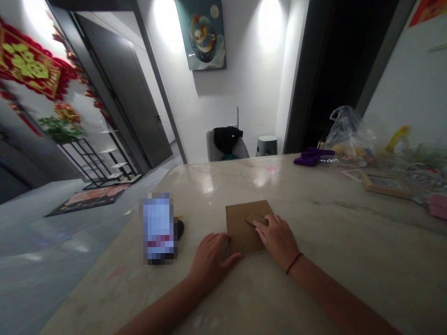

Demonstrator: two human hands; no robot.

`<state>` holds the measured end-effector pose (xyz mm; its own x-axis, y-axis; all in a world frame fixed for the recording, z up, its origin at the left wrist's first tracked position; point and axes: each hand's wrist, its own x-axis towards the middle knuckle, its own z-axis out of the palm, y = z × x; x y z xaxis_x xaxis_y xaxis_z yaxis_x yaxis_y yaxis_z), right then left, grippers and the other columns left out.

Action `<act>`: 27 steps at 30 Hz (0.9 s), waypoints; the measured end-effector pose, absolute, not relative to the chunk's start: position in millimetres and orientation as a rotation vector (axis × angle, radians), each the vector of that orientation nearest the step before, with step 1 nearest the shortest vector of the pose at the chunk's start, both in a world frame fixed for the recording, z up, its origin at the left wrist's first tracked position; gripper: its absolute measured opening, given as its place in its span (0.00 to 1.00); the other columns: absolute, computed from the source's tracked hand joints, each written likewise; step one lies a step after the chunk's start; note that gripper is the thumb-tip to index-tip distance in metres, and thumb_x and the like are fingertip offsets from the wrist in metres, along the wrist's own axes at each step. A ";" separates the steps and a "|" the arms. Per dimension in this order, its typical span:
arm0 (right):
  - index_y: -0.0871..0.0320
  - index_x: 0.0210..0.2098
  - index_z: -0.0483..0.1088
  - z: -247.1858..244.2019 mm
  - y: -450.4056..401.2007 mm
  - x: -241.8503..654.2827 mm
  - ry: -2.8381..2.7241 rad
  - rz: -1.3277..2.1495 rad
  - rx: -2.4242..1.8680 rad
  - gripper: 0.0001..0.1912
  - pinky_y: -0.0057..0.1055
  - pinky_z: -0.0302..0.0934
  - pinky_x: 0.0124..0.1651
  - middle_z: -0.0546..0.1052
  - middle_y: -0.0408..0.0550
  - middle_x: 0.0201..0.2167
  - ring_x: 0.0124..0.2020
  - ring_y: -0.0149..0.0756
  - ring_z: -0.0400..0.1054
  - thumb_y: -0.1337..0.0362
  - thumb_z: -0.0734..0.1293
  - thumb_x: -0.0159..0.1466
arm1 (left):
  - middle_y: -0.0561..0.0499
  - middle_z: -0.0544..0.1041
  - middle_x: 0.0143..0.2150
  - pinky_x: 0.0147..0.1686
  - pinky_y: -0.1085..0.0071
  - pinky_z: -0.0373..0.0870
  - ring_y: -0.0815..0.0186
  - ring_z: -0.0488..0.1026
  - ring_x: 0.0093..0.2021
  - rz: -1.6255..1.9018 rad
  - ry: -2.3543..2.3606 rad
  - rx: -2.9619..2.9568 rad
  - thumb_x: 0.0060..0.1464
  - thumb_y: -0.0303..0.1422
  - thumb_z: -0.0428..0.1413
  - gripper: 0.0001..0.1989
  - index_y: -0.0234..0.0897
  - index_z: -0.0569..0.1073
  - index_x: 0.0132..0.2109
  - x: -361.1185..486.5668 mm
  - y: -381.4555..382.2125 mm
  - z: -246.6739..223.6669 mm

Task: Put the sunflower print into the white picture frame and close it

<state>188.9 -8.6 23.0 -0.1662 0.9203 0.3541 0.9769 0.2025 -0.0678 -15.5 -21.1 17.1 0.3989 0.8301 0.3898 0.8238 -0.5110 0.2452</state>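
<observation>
Basically, on the pale marble table [314, 284], far left sits a pixelated rectangular item [158, 228], too blurred to identify, with a small black object [180, 229] touching its right side. Just right of those is the left hand [209, 260], fingers [217, 242] curled against the left edge of a brown cardboard square [244, 228]; can't tell if they're really gripping it. The square lies flat on the table, between both hands. A small cardboard piece [256, 219] sits on top of it, toward the right. Right hand [277, 239] has its fingers [262, 226] slightly spread, lying on that piece, not pinching. Well off to the right: purple cloth [312, 156], a clear plastic bag [349, 135] with yellowish contents, and a wooden picture frame [386, 185] lying flat.
</observation>
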 end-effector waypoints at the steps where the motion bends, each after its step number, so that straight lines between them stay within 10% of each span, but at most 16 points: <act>1: 0.46 0.46 0.69 22.0 -8.6 188.4 -2.163 -0.251 -1.784 0.14 0.33 0.55 0.39 0.71 0.51 0.38 0.40 0.38 0.62 0.63 0.59 0.62 | 0.46 0.76 0.39 0.43 0.59 0.68 0.58 0.72 0.41 0.742 1.539 2.618 0.45 0.45 0.57 0.20 0.37 0.68 0.43 -15.8 -20.6 16.5; 27: 0.46 0.43 0.71 16.0 -3.2 201.7 -2.104 -0.288 -1.721 0.13 0.32 0.56 0.38 0.72 0.49 0.38 0.38 0.37 0.63 0.64 0.61 0.61 | 0.46 0.72 0.51 0.49 0.54 0.65 0.55 0.69 0.51 0.678 1.503 2.737 0.49 0.44 0.54 0.24 0.41 0.66 0.53 -21.1 -13.6 9.8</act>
<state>201.7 -3.2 16.0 -0.1576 0.8878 0.4324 0.9713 0.2184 -0.0944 -21.1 -13.6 9.8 0.4679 0.7937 0.3887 0.8165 -0.5565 0.1536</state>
